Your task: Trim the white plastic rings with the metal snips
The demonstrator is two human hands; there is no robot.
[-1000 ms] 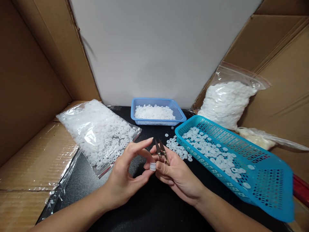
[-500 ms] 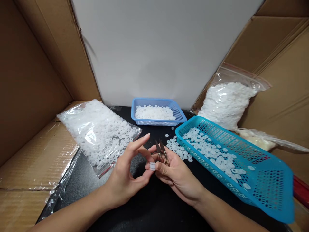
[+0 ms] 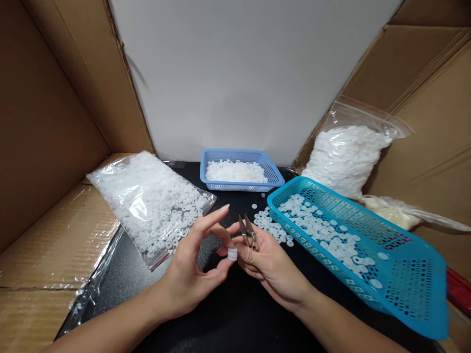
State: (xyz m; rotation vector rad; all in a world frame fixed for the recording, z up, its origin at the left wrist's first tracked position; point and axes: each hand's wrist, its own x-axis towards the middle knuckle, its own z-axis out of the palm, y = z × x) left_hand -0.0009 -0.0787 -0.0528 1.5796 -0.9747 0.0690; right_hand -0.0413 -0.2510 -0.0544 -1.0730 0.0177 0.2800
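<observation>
My left hand pinches a small stack of white plastic rings between thumb and fingers, index finger stretched up. My right hand touches the same stack and grips small metal snips, whose blades point up and away. Both hands meet over the black mat near the front. Loose white rings lie on the mat just beyond the snips.
A teal basket of white rings sits tilted at the right. A smaller blue basket of rings stands at the back. A clear bag of rings lies left, another full bag leans back right. Cardboard walls enclose the space.
Both hands stay together at the same spot; the ring stack and snips have shifted only slightly.
</observation>
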